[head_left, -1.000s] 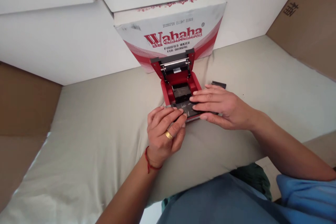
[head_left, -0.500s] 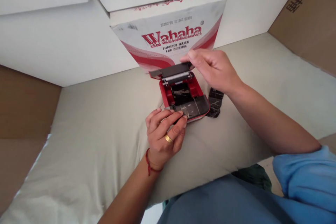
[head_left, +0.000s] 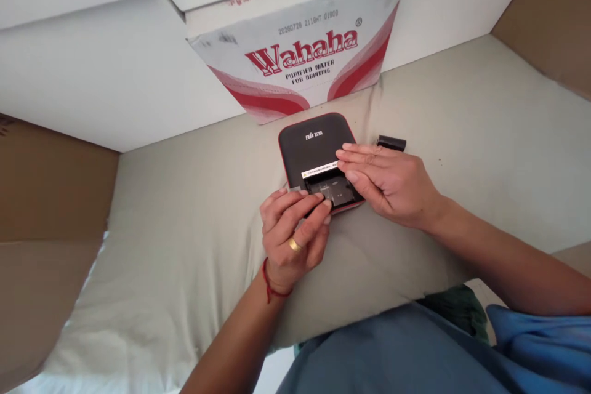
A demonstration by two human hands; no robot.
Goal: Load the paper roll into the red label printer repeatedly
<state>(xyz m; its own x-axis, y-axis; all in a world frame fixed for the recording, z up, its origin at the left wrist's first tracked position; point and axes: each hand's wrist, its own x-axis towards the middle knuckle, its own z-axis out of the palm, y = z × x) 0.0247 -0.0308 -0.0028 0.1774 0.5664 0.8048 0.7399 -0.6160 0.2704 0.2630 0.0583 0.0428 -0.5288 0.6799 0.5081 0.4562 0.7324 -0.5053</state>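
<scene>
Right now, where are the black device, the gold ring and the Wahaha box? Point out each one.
Black device [head_left: 311, 151]: head view, on its dark top face.
Gold ring [head_left: 295, 245]: head view, on its band.
Wahaha box [head_left: 302, 52]: head view, on its printed front.

Light's soft and diffuse, moderately bright; can't tell the source. Cloth [head_left: 152, 283] brightest lower left, left carton [head_left: 55, 191] dim, shadows faint, soft-edged. Mild softness: big lettering on printed box [head_left: 300, 55] reads, fine print on white strip [head_left: 318, 170] doesn't. Wide-angle stretch toward edges.
</scene>
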